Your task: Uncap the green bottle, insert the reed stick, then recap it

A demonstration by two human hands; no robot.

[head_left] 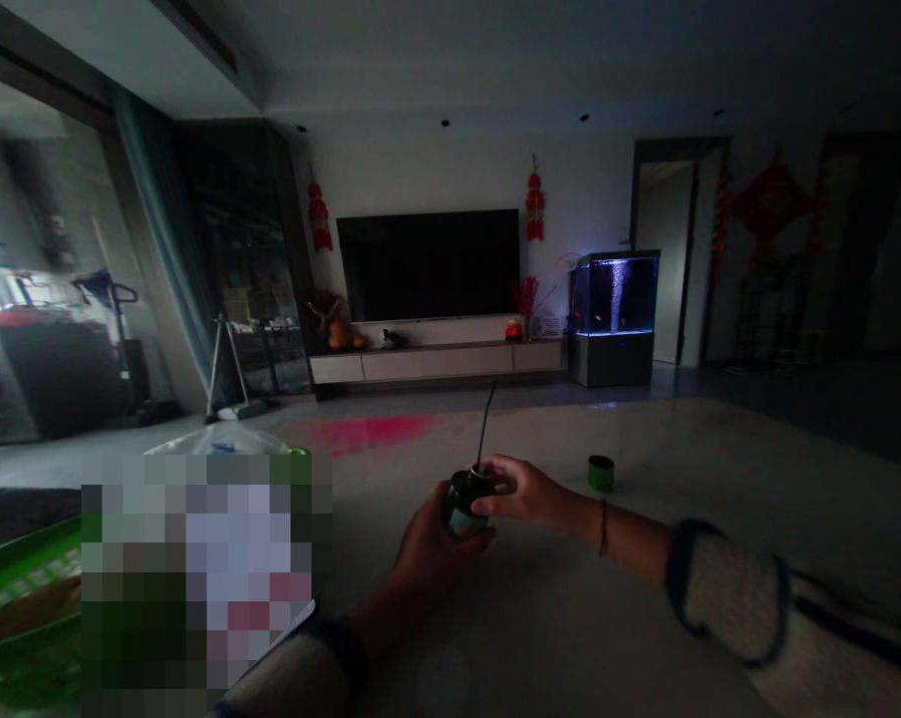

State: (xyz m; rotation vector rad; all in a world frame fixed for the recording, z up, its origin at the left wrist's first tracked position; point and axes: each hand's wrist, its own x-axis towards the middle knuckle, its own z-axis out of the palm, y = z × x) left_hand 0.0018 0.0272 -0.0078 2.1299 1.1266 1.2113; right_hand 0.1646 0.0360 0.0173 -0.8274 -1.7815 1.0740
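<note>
The person's left hand (440,548) is cupping a small, rounded, dark green glass bottle (459,504) from below and from the near side, with its fingers curled around the belly, apparently taking the weight and keeping the bottle upright in the middle of the view. A thin black stalk (486,424) is rising from the bottle's top and leaning slightly right. The right hand (521,491) is reaching in from the right with its forearm nearly level and its fingers loosely bent over the bottle's top, close to the base of the stalk, seemingly to steady the top or work at it, though I cannot tell whether they are gripping the stalk. A thin red cord bracelet (604,529) is circling the right wrist, above a cream knit sleeve with a dark cuff (727,598). Beneath the hands, a pale grey surface (570,638) is spreading out, perhaps a tabletop or a rug. A short green cylindrical cup (601,473) is standing upright to the far right of the hands, well apart from them, while a green plastic basket (24,598) and a white plastic bag (218,437) are sitting to the near left, partly hidden by a pixelated patch.
</note>
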